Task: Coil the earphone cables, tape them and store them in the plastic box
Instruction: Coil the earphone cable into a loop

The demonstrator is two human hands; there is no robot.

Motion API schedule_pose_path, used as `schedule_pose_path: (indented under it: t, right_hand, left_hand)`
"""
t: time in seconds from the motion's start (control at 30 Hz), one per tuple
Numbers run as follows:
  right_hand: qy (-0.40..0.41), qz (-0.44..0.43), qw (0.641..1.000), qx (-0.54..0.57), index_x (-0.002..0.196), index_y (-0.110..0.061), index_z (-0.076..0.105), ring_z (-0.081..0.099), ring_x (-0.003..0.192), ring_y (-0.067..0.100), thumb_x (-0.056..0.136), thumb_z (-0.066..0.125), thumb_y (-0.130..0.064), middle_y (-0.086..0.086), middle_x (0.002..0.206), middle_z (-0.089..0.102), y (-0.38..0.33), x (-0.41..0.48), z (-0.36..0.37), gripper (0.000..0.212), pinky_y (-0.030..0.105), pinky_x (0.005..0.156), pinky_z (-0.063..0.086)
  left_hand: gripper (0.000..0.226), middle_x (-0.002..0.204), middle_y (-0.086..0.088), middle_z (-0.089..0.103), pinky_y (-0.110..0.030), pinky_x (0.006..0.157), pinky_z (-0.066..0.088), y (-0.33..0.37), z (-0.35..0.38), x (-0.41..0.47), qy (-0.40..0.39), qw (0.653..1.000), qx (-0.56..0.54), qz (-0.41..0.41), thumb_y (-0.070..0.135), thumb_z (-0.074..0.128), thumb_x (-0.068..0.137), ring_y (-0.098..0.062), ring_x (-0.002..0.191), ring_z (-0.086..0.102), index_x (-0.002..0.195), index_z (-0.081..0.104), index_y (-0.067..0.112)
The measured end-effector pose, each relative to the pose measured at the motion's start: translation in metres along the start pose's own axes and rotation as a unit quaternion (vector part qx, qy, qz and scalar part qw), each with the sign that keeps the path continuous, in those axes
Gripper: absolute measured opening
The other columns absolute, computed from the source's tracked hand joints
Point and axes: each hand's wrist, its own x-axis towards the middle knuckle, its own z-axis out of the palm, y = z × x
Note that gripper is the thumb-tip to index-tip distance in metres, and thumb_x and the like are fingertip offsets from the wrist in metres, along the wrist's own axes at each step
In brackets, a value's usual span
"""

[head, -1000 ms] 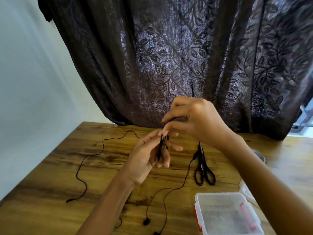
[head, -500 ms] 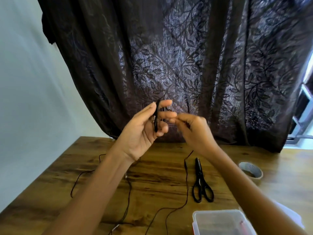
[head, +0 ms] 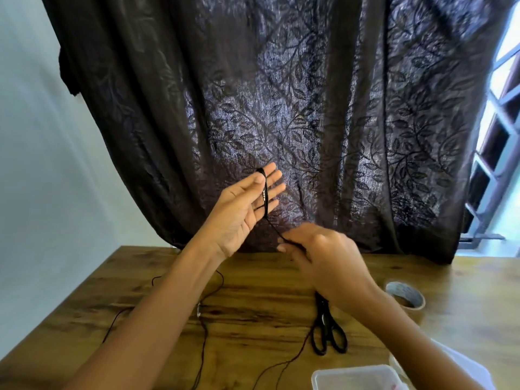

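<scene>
Above the far side of the table, head view: the left hand is raised, palm to the camera, fingers straight and slightly spread. The earphone cable is looped over those fingers, with its plug lying against them. From the loop the cable runs down and right to the right hand, which pinches it at the fingertips; blur hides which fingers do so. The slack trails across the table beneath both forearms.

The scissors lie to the near right, the tape roll right of them, and the plastic box at the near edge.

Assessment: coiling is at an early stage.

Risks:
- The loops may slide off the straight fingertips if the right hand lets the tension drop.
- A strand of slack passes just beside the scissors' handles and may snag there, jerking the coil loose.
</scene>
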Motion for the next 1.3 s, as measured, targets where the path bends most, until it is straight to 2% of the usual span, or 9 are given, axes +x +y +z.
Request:
schedule_pose_path:
  t: [0.13, 0.27, 0.33, 0.47, 0.73, 0.83, 0.97, 1.07, 1.3]
  right_hand:
    - [0.005, -0.053, 0.999, 0.005, 0.082, -0.019, 0.069, 0.055, 0.064, 0.015, 0.083, 0.064, -0.036, -0.008, 0.075, 0.057, -0.007, 0.014, -0.044, 0.018, 0.035, 0.058, 0.051]
    - [0.011, -0.118, 0.992, 0.041, 0.081, -0.016, 0.073, 0.055, 0.066, 0.011, 0.077, 0.067, -0.034, -0.008, 0.075, 0.058, -0.009, 0.041, -0.080, 0.020, 0.041, 0.060, 0.052]
    - [0.025, -0.141, 0.988, 0.050, 0.080, -0.015, 0.075, 0.057, 0.068, 0.014, 0.076, 0.073, -0.026, -0.004, 0.076, 0.060, -0.007, 0.054, -0.088, 0.012, 0.044, 0.061, 0.051]
    - [0.052, -0.137, 0.984, 0.105, 0.075, -0.014, 0.074, 0.058, 0.067, 0.011, 0.070, 0.078, -0.024, -0.004, 0.073, 0.063, 0.005, 0.076, -0.099, 0.012, 0.040, 0.062, 0.051]
    - [0.112, -0.078, 0.955, 0.264, 0.074, -0.028, 0.071, 0.063, 0.068, 0.027, 0.071, 0.068, -0.041, -0.002, 0.072, 0.069, 0.036, 0.081, -0.083, 0.014, 0.043, 0.064, 0.051]
    - [0.114, -0.038, 0.942, 0.313, 0.073, -0.031, 0.070, 0.060, 0.063, 0.035, 0.078, 0.065, -0.036, 0.012, 0.071, 0.070, 0.044, 0.078, -0.070, 0.009, 0.047, 0.060, 0.050]
    - [0.067, 0.022, 0.918, 0.391, 0.078, -0.007, 0.066, 0.047, 0.043, 0.003, 0.091, 0.054, -0.021, -0.009, 0.052, 0.057, 0.047, 0.071, -0.052, 0.022, 0.017, 0.039, 0.039]
    - [0.021, 0.096, 0.892, 0.441, 0.086, -0.002, 0.064, 0.034, 0.032, 0.004, 0.090, 0.051, -0.030, -0.003, 0.049, 0.048, 0.047, 0.060, -0.041, 0.031, 0.015, 0.029, 0.030]
    - [-0.030, 0.117, 0.929, 0.351, 0.100, -0.005, 0.064, 0.035, 0.031, 0.001, 0.097, 0.042, -0.020, -0.002, 0.054, 0.051, 0.042, 0.035, -0.018, 0.027, 0.010, 0.035, 0.027]
  left_hand:
    - [0.034, 0.126, 0.000, 0.060, -0.024, 0.091, 0.051, 0.000, 0.001, -0.003, -0.022, 0.999, 0.042, -0.009, 0.016, 0.037, 0.096, -0.013, 0.108, 0.063, 0.127, 0.051, 0.016]
    - [0.035, 0.086, 0.009, 0.073, -0.010, 0.066, 0.049, 0.001, 0.013, -0.010, -0.077, 0.989, 0.126, -0.019, 0.020, 0.037, 0.096, -0.001, 0.076, 0.067, 0.127, 0.051, 0.011]
    - [0.030, 0.083, 0.005, 0.073, -0.012, 0.060, 0.048, 0.003, 0.020, -0.011, -0.109, 0.983, 0.151, -0.006, 0.020, 0.037, 0.095, -0.004, 0.070, 0.066, 0.116, 0.058, 0.010]
    - [0.029, 0.083, -0.002, 0.073, -0.015, 0.053, 0.044, 0.014, 0.031, -0.011, -0.150, 0.981, 0.123, -0.005, 0.031, 0.038, 0.089, -0.008, 0.059, 0.060, 0.105, 0.061, 0.021]
    - [0.032, 0.079, -0.004, 0.071, -0.014, 0.046, 0.041, 0.026, 0.036, -0.001, -0.191, 0.977, 0.094, 0.011, 0.026, 0.032, 0.094, -0.008, 0.052, 0.055, 0.105, 0.060, 0.014]
    - [0.033, 0.081, -0.004, 0.072, -0.014, 0.047, 0.043, 0.025, 0.040, 0.002, -0.195, 0.979, 0.064, 0.006, 0.027, 0.035, 0.092, -0.008, 0.055, 0.058, 0.108, 0.059, 0.011]
    - [0.032, 0.085, -0.002, 0.072, -0.014, 0.050, 0.045, 0.026, 0.046, 0.008, -0.180, 0.984, 0.001, 0.012, 0.023, 0.033, 0.093, -0.008, 0.059, 0.061, 0.105, 0.061, 0.013]
    - [0.034, 0.090, -0.003, 0.073, -0.017, 0.058, 0.052, 0.032, 0.045, 0.016, -0.154, 0.987, -0.035, 0.025, 0.022, 0.030, 0.096, -0.010, 0.067, 0.066, 0.108, 0.060, 0.013]
    - [0.037, 0.113, -0.010, 0.066, -0.029, 0.087, 0.054, 0.051, 0.036, 0.029, -0.098, 0.994, -0.005, 0.046, 0.015, 0.025, 0.100, -0.023, 0.102, 0.066, 0.125, 0.051, 0.007]
